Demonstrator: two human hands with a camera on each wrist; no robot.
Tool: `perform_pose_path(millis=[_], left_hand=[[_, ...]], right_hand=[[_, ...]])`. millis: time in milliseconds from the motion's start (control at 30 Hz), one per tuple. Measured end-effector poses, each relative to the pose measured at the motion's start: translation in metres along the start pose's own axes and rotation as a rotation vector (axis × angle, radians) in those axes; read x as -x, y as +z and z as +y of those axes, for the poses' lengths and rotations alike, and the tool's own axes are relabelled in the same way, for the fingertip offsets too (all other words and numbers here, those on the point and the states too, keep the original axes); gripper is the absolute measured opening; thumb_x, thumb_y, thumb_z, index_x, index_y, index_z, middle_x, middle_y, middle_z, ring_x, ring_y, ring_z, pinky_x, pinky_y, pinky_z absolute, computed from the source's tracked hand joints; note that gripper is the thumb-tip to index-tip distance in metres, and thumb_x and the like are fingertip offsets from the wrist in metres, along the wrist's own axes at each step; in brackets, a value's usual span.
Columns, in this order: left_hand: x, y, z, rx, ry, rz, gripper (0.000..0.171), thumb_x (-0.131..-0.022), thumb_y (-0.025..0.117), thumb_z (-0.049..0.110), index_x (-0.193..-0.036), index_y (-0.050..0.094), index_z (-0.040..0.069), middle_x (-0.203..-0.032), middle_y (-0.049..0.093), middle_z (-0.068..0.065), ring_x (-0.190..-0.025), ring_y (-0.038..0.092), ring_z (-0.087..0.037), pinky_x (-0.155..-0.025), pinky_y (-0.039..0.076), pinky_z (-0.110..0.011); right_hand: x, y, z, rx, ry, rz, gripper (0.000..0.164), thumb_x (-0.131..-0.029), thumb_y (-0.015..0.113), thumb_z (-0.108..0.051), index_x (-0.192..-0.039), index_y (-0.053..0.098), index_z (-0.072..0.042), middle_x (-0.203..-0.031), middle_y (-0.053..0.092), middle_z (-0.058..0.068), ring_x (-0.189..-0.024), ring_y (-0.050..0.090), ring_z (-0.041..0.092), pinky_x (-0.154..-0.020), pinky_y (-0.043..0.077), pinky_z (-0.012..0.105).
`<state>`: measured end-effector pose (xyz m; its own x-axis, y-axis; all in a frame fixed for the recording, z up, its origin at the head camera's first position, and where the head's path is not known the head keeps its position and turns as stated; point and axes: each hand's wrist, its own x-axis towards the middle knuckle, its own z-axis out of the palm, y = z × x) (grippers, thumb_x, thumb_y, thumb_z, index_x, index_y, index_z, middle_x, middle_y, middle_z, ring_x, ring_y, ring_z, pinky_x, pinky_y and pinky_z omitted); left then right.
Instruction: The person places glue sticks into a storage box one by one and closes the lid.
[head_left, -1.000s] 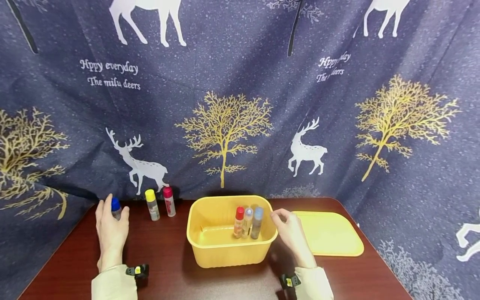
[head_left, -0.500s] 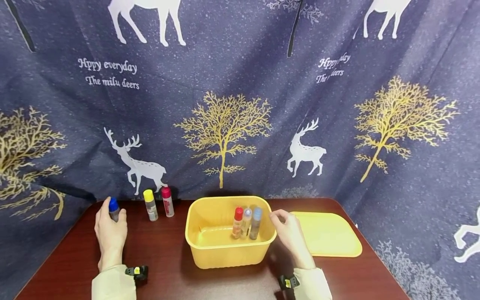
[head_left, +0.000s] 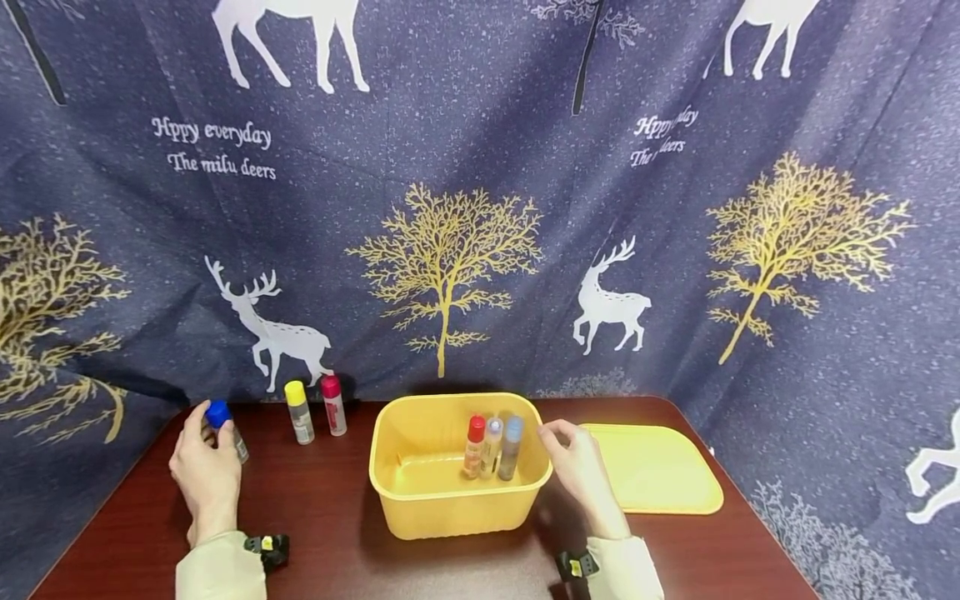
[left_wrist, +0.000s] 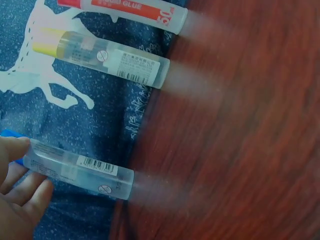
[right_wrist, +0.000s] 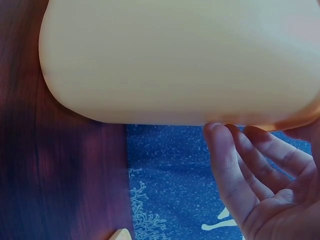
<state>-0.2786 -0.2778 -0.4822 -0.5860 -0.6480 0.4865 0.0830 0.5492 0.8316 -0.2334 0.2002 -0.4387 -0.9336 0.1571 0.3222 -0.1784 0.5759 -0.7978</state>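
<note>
My left hand [head_left: 206,471] pinches the blue cap of a clear glue bottle [left_wrist: 80,167]. That bottle leans, its base towards the right; I cannot tell whether it touches the table. A yellow-capped glue bottle [head_left: 301,418] and a red-capped one [head_left: 335,410], labelled liquid glue, stand nearby. In the middle is a yellow plastic box [head_left: 450,512]. Inside, at its right end, red-capped [head_left: 474,450], pale-capped [head_left: 491,454] and light-blue-capped [head_left: 510,454] glue bottles stand side by side. My right hand [head_left: 585,471] holds the box's right rim with curled fingers, their tips partly hidden behind its edge.
A flat yellow lid [head_left: 656,471] lies on the dark brown table [head_left: 322,533], right of the box. A blue cloth with deer and trees [head_left: 465,292] hangs along the table's back edge. Black wrist straps [head_left: 270,550] are on both wrists.
My left hand has closed on the blue-capped glue bottle and drawn it slightly left and nearer, so more of the bottle shows. My right hand and the box stay put.
</note>
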Motion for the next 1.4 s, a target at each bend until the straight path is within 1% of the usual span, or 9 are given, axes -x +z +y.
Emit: perform_pose_path(millis=[433, 700, 767, 867, 933, 1000, 1167, 1267, 1400], left_hand=[[-0.002, -0.005, -0.002, -0.013, 0.044, -0.001, 0.044, -0.095, 0.062, 0.004, -0.138, 0.054, 0.006, -0.117, 0.061, -0.027, -0.099, 0.060, -0.041, -0.087, 0.041, -0.050], [-0.003, -0.010, 0.006, -0.019, 0.012, -0.026, 0.044, -0.094, 0.063, 0.006, -0.137, 0.055, 0.007, -0.114, 0.064, -0.025, -0.099, 0.059, -0.037, -0.087, 0.040, -0.048], [-0.003, -0.010, 0.009, -0.023, 0.016, -0.019, 0.044, -0.094, 0.065, 0.007, -0.137, 0.056, 0.008, -0.113, 0.065, -0.024, -0.096, 0.060, -0.032, -0.086, 0.041, -0.040], [-0.004, -0.012, 0.013, -0.022, 0.035, 0.003, 0.044, -0.092, 0.067, 0.007, -0.135, 0.058, 0.009, -0.112, 0.067, -0.021, -0.089, 0.058, -0.011, -0.083, 0.040, -0.023], [-0.004, -0.013, 0.015, -0.012, 0.047, 0.018, 0.044, -0.091, 0.068, 0.008, -0.134, 0.059, 0.010, -0.111, 0.068, -0.021, -0.084, 0.051, 0.005, -0.079, 0.036, -0.013], [-0.005, -0.014, 0.019, -0.001, 0.052, 0.025, 0.044, -0.091, 0.068, 0.008, -0.134, 0.059, 0.011, -0.111, 0.068, -0.020, -0.081, 0.043, 0.015, -0.078, 0.033, -0.010], [-0.003, -0.016, 0.031, 0.012, 0.067, 0.027, 0.044, -0.091, 0.068, 0.010, -0.134, 0.059, 0.011, -0.112, 0.068, -0.018, -0.079, 0.040, 0.018, -0.080, 0.036, -0.014], [-0.003, -0.017, 0.038, 0.019, 0.099, 0.032, 0.044, -0.091, 0.069, 0.011, -0.134, 0.060, 0.011, -0.113, 0.068, -0.018, -0.080, 0.042, 0.018, -0.082, 0.037, -0.016], [-0.003, -0.020, 0.047, 0.036, 0.141, 0.057, 0.044, -0.089, 0.071, 0.011, -0.132, 0.062, 0.011, -0.111, 0.068, -0.018, -0.080, 0.044, 0.019, -0.080, 0.037, -0.010]], right_hand=[[0.000, 0.001, -0.002, -0.001, -0.016, -0.003, 0.017, -0.096, 0.063, -0.020, -0.095, 0.073, -0.006, -0.088, 0.070, 0.002, -0.081, 0.063, 0.016, -0.077, 0.051, 0.036], [0.001, -0.001, -0.001, -0.009, -0.005, -0.011, 0.016, -0.096, 0.063, -0.021, -0.093, 0.073, -0.010, -0.088, 0.070, 0.005, -0.080, 0.062, 0.015, -0.075, 0.050, 0.033], [0.001, -0.001, -0.001, -0.010, -0.005, -0.011, 0.015, -0.096, 0.063, -0.021, -0.093, 0.073, -0.010, -0.089, 0.070, 0.005, -0.080, 0.063, 0.014, -0.075, 0.051, 0.033], [0.001, 0.000, -0.002, -0.006, -0.008, -0.012, 0.018, -0.097, 0.063, -0.022, -0.095, 0.073, -0.008, -0.089, 0.071, 0.005, -0.081, 0.063, 0.015, -0.076, 0.051, 0.033], [0.000, 0.000, -0.002, -0.002, -0.007, -0.013, 0.019, -0.097, 0.063, -0.023, -0.095, 0.073, -0.007, -0.090, 0.071, 0.005, -0.082, 0.063, 0.015, -0.077, 0.050, 0.034], [0.000, 0.000, -0.003, -0.002, -0.003, -0.014, 0.019, -0.097, 0.063, -0.023, -0.095, 0.074, -0.007, -0.090, 0.071, 0.005, -0.082, 0.063, 0.016, -0.077, 0.050, 0.035], [-0.001, 0.000, -0.001, 0.013, 0.011, -0.011, 0.017, -0.096, 0.063, -0.023, -0.094, 0.074, -0.011, -0.089, 0.071, 0.002, -0.082, 0.063, 0.016, -0.078, 0.050, 0.036], [-0.002, -0.001, 0.000, 0.027, 0.012, -0.006, 0.017, -0.097, 0.063, -0.024, -0.094, 0.074, -0.012, -0.090, 0.070, 0.000, -0.084, 0.063, 0.016, -0.079, 0.050, 0.036], [-0.001, -0.001, -0.001, 0.021, 0.003, -0.012, 0.019, -0.097, 0.062, -0.023, -0.097, 0.073, -0.008, -0.091, 0.071, 0.004, -0.081, 0.064, 0.015, -0.076, 0.051, 0.035]])
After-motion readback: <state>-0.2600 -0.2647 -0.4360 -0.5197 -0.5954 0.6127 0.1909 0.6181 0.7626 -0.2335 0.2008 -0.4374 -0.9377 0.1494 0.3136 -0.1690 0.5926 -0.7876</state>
